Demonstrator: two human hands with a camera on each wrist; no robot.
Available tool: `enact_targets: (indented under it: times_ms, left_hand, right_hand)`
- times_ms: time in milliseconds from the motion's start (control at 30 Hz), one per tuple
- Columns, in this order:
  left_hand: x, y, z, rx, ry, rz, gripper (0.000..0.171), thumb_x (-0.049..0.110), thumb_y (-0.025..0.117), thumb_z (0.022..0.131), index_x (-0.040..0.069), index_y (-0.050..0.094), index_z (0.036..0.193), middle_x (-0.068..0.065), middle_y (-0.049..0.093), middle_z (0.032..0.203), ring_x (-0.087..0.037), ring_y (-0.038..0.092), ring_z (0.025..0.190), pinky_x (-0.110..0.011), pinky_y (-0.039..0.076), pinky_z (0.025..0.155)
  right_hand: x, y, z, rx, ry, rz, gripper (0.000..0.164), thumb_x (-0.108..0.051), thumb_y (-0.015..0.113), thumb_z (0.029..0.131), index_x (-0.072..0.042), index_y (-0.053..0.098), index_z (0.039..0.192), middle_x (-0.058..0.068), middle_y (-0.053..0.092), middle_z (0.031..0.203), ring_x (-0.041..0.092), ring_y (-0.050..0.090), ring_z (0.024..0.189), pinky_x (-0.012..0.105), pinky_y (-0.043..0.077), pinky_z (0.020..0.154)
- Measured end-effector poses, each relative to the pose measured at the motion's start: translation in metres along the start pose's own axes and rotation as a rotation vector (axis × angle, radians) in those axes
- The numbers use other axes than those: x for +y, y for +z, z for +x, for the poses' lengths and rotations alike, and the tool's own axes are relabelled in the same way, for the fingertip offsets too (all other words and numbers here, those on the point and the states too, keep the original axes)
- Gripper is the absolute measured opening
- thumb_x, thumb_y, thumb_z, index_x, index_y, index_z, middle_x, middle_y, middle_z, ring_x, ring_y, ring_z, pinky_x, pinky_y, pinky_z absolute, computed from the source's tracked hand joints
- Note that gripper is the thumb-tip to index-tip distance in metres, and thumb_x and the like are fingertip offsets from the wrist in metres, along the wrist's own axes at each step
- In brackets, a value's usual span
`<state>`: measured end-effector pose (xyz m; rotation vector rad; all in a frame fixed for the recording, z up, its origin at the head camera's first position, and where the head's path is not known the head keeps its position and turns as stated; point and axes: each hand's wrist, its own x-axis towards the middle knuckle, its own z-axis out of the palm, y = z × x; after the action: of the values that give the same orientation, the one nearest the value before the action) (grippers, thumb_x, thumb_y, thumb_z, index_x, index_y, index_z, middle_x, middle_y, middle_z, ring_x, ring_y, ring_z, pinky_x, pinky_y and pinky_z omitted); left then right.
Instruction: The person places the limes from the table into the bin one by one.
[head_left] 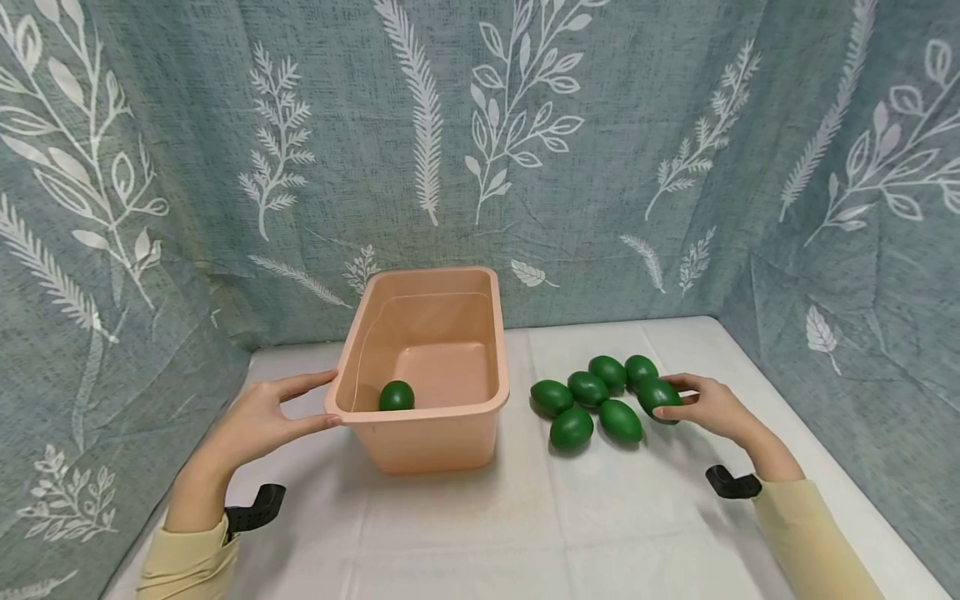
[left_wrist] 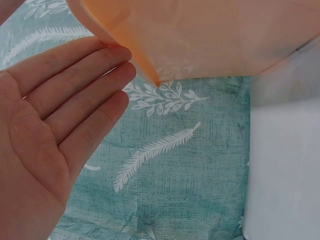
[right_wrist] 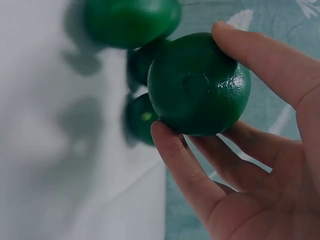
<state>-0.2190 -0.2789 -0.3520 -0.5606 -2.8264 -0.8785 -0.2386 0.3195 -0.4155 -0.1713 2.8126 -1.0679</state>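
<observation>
My right hand [head_left: 708,408] holds a dark green lime [head_left: 658,398] between thumb and fingers, at the right end of a group of limes [head_left: 587,389] on the table. In the right wrist view the lime [right_wrist: 200,85] shows its rounded, glossy end, with other limes behind it. My left hand [head_left: 258,425] touches the left rim of a peach-coloured plastic bin [head_left: 438,442], thumb and fingers spread apart. Its fingers [left_wrist: 85,82] look straight against the bin's edge in the left wrist view. One lime [head_left: 397,396] lies inside the bin, near its front left corner.
A white cloth covers the table [head_left: 600,517]. Behind and on both sides hangs a teal curtain [head_left: 360,125] with white leaf prints, close to the table's edges. Each wrist wears a black strap device [head_left: 255,510].
</observation>
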Motion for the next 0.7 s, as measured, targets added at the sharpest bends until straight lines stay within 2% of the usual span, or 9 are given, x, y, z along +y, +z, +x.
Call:
enact_targets:
  times_ms: [700]
  left_hand:
    - [0.000,-0.002,0.001,0.002,0.018,0.002,0.061,0.045,0.073,0.080,0.018,0.058,0.133,-0.009,0.060,0.130,-0.036,0.054,0.120,-0.057,0.048,0.088]
  right_hand:
    - [-0.073,-0.023,0.040,-0.008,-0.129,-0.017,0.073,-0.049,0.073,0.079,-0.012,0.050,0.137,0.017,0.052,0.135,0.035,0.059,0.113,0.046,0.053,0.087]
